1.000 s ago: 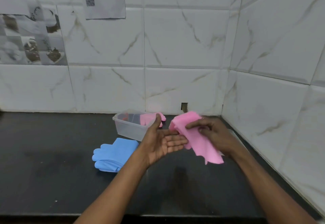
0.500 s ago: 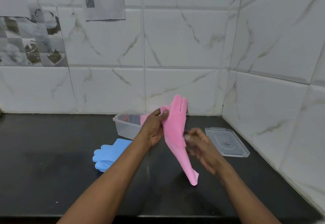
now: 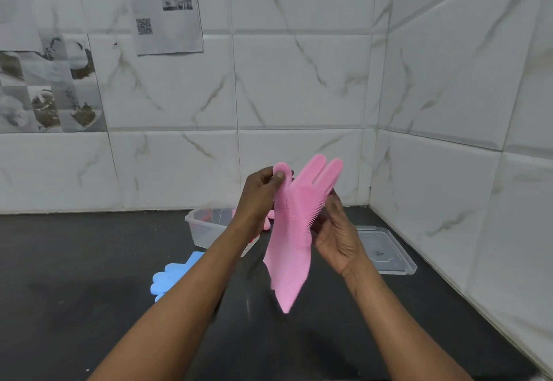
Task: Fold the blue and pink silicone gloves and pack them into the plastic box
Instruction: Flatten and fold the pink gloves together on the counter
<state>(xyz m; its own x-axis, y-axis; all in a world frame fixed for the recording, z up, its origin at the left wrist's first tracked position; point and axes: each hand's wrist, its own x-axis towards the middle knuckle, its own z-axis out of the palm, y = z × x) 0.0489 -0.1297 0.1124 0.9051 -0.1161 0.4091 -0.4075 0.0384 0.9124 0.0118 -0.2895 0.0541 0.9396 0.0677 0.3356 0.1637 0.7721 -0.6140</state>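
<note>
The task is judged to be roughly at its midpoint. One pink glove (image 3: 291,240) is held upright in the air above the middle of the table (image 3: 74,261), unfolded, its cuff hanging down and its bristled face turned inward. Its thumb is pinched by the left hand (image 3: 258,198), whose fingers (image 3: 266,175) are clamped on it. The bristled edge of its palm is gripped by the curled fingers of the right hand (image 3: 336,231).

Behind the left wrist, the plastic box (image 3: 203,228) is seen near the back edge of the table. Something pink shows inside it, possibly the other pink glove already packed, though most of it is hidden. The blue gloves (image 3: 173,276) lie flat and apparently unfolded toward the front of the box, on its left side, so they are left to be done. The lid (image 3: 386,249) lies apart, toward the back right corner.

The table is dark, matt and faintly smudged. It is enclosed at the back and right by white marble-veined wall tiles (image 3: 299,81), and a printed sheet (image 3: 167,6) bearing a QR code is fixed to them high up on the left.
</note>
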